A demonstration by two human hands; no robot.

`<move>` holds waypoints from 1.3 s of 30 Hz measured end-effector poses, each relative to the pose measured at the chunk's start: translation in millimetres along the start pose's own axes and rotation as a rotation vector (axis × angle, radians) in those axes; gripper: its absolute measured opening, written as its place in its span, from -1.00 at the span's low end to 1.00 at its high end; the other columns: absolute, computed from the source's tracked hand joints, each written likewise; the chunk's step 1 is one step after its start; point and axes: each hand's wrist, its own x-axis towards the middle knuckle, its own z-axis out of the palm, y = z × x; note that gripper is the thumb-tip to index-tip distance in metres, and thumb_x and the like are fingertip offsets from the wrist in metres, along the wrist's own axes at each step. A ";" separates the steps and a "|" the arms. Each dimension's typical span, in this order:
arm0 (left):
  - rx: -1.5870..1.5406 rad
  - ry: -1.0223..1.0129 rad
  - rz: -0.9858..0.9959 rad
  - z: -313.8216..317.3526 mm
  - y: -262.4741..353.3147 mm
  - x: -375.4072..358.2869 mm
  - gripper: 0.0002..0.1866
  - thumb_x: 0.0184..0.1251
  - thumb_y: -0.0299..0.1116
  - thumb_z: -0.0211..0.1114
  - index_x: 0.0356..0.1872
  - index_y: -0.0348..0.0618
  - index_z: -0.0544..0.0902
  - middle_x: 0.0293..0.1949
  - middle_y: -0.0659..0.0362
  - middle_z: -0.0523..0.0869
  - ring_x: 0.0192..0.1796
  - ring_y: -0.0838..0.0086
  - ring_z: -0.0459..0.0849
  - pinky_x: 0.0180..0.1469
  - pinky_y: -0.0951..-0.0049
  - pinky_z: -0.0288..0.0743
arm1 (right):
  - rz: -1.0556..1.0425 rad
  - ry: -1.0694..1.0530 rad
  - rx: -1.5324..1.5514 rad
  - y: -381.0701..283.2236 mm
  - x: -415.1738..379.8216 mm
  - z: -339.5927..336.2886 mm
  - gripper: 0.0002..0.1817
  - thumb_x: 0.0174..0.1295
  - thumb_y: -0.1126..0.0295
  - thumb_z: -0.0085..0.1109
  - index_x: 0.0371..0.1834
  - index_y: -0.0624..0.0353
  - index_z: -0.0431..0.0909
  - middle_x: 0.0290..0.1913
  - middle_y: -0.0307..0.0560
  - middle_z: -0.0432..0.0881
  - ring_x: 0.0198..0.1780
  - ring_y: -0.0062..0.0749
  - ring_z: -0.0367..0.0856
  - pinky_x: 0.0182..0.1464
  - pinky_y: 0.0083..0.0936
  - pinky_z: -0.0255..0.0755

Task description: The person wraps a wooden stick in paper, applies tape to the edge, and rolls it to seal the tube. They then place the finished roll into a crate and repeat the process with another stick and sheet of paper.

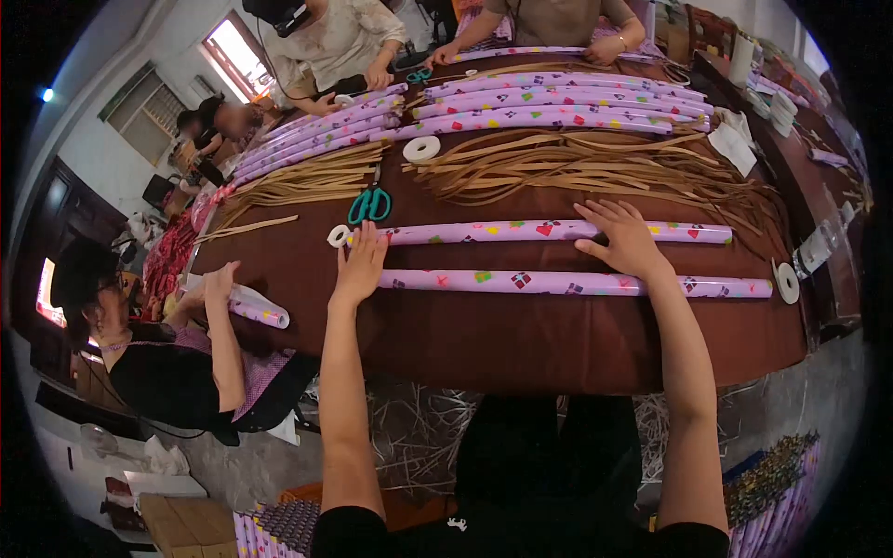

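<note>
Two lilac printed rolls of wrapping paper lie side by side across the brown tabletop before me. On the left end of the upper roll (465,232) rest the fingers of my left hand (362,265), stretched out; its palm is by the left end of the lower roll (521,282). My right hand (625,240) lies with fingers spread over the upper roll, its wrist above the lower one. A small white roll of tape (336,236) sits beside my left fingertips. Teal-handled scissors (370,205) lie just beyond that hand.
Flat brown strips (577,167) and stacked lilac rolls (558,104) cover the far side. Another tape roll (787,282) stands at the right edge. A person on the left (177,363) handles a lilac roll (260,307); two people work across the table. Paper shreds litter the floor.
</note>
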 end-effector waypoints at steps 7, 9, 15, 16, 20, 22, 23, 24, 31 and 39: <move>0.201 -0.040 -0.153 -10.0 36.7 3.3 -0.16 0.51 0.29 -0.23 0.56 -0.17 0.07 0.54 -0.20 0.11 0.57 -0.11 0.05 0.53 -0.24 -0.28 | -0.038 -0.106 0.088 3.3 -9.9 -3.9 -0.14 0.24 -0.24 0.15 0.55 -0.10 0.21 0.51 0.01 0.29 0.56 -0.12 0.14 0.58 -0.06 -0.16; 0.293 -0.033 -0.197 -6.2 55.9 1.7 -0.18 0.50 0.29 -0.20 0.57 -0.10 0.10 0.53 -0.24 0.10 0.55 -0.21 0.05 0.50 -0.31 -0.27 | -0.062 -0.106 0.066 5.1 -12.6 -1.6 -0.07 0.19 -0.19 0.22 0.58 -0.09 0.13 0.54 0.04 0.22 0.59 -0.08 0.07 0.59 -0.06 -0.21; 0.217 -0.079 0.118 5.4 120.4 -10.6 -0.25 0.53 0.21 -0.14 0.59 0.03 0.06 0.61 0.06 0.01 0.62 0.04 -0.06 0.53 -0.26 -0.28 | -0.031 -0.132 0.044 0.9 -14.5 -0.7 0.02 0.16 -0.23 0.23 0.62 -0.08 0.01 0.57 0.08 0.14 0.61 0.04 -0.04 0.58 -0.02 -0.23; 0.186 -0.099 0.136 6.8 129.5 -10.7 -0.25 0.53 0.21 -0.13 0.59 0.03 0.05 0.61 0.06 0.01 0.62 0.04 -0.07 0.53 -0.26 -0.28 | -0.025 -0.133 0.055 0.5 -15.0 -0.4 0.03 0.17 -0.24 0.22 0.62 -0.07 -0.01 0.58 0.08 0.13 0.61 0.04 -0.04 0.58 -0.02 -0.23; 0.187 -0.109 0.224 12.1 152.3 -8.8 -0.25 0.53 0.15 -0.07 0.59 0.03 0.04 0.61 0.06 0.00 0.62 0.06 -0.07 0.55 -0.21 -0.28 | -0.015 -0.164 0.072 -1.4 -17.5 -1.1 0.10 0.18 -0.28 0.20 0.64 -0.05 -0.16 0.59 0.09 0.08 0.62 0.02 -0.08 0.59 -0.01 -0.24; 0.217 -0.121 0.254 7.0 162.4 -9.8 -0.25 0.52 0.09 -0.01 0.59 0.03 0.03 0.61 0.06 0.02 0.63 0.08 -0.08 0.56 -0.16 -0.28 | -0.015 -0.171 0.071 -0.7 -17.7 -0.3 0.11 0.19 -0.27 0.20 0.65 -0.04 -0.20 0.60 0.08 0.07 0.62 0.01 -0.08 0.58 0.00 -0.24; 0.214 -0.123 0.266 8.0 163.1 -8.1 -0.25 0.52 0.09 -0.01 0.59 0.03 0.03 0.61 0.06 0.02 0.63 0.08 -0.08 0.56 -0.16 -0.28 | -0.012 -0.175 0.075 -1.6 -17.4 -1.8 0.11 0.19 -0.26 0.20 0.65 -0.04 -0.20 0.60 0.08 0.07 0.62 0.01 -0.08 0.58 0.00 -0.23; 0.185 -0.135 0.264 8.9 160.3 -6.6 -0.25 0.52 0.08 0.00 0.59 0.04 0.03 0.61 0.06 0.01 0.63 0.09 -0.08 0.56 -0.16 -0.29 | -0.010 -0.186 0.076 -2.2 -17.2 -3.0 0.11 0.19 -0.24 0.22 0.65 -0.04 -0.21 0.59 0.08 0.08 0.62 0.02 -0.06 0.58 0.02 -0.22; 0.115 -0.140 0.277 11.8 153.7 -8.4 -0.28 0.53 0.01 0.01 0.59 0.04 0.04 0.60 0.06 0.05 0.63 0.10 -0.06 0.56 -0.15 -0.26 | -0.017 -0.133 0.103 -4.5 -21.1 -2.6 0.02 0.23 -0.04 0.26 0.63 0.02 -0.13 0.57 0.04 0.15 0.59 0.01 0.03 0.56 0.02 -0.14; 0.031 -0.109 0.315 11.5 144.5 -23.9 -0.34 0.56 0.01 -0.04 0.56 0.00 0.13 0.57 0.04 0.13 0.61 0.08 0.02 0.55 -0.13 -0.22 | 0.232 -0.034 0.680 1.0 -23.4 -37.0 -0.18 0.18 0.73 -0.13 0.59 0.01 0.09 0.25 0.20 0.57 0.29 0.01 0.55 0.26 -0.27 0.43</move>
